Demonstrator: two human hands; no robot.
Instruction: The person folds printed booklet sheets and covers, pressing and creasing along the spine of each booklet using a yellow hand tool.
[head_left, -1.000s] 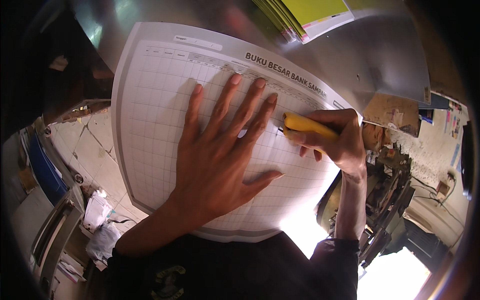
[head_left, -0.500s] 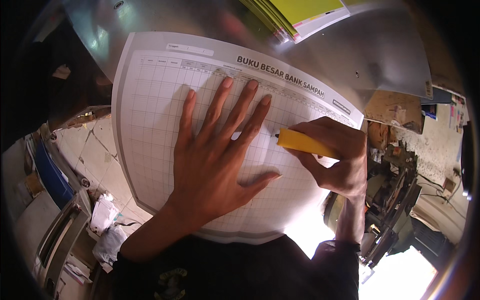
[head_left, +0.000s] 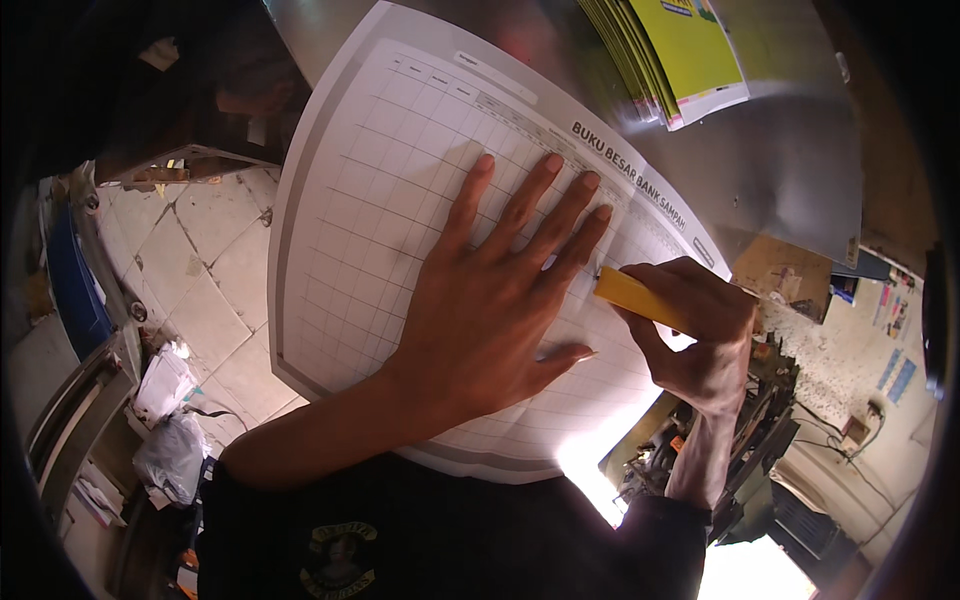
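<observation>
A large printed grid sheet (head_left: 340, 230), white with a grey border, lies in front of me on a metal table. My left hand (head_left: 500, 290) is flat on its middle, palm down with the fingers spread. To the right of it, my right hand (head_left: 700, 330) is closed around a yellow flat-sided tool (head_left: 640, 299). The tool's end points left, close to the sheet near my left forefinger. Its exact kind is hard to make out, and my fingers cover its rear part.
A stack of yellow-green printed sheets (head_left: 690, 50) sits at the far right of the metal table (head_left: 790, 150). Dark machinery (head_left: 770, 400) stands at the right. At the lower left, plastic bags (head_left: 172, 455) lie beside the tiled floor (head_left: 200, 260).
In the view, the sheet and both hands have shifted to the right, and the sheet is turned more clockwise. The left hand stays flat; the right still grips the yellow tool.
</observation>
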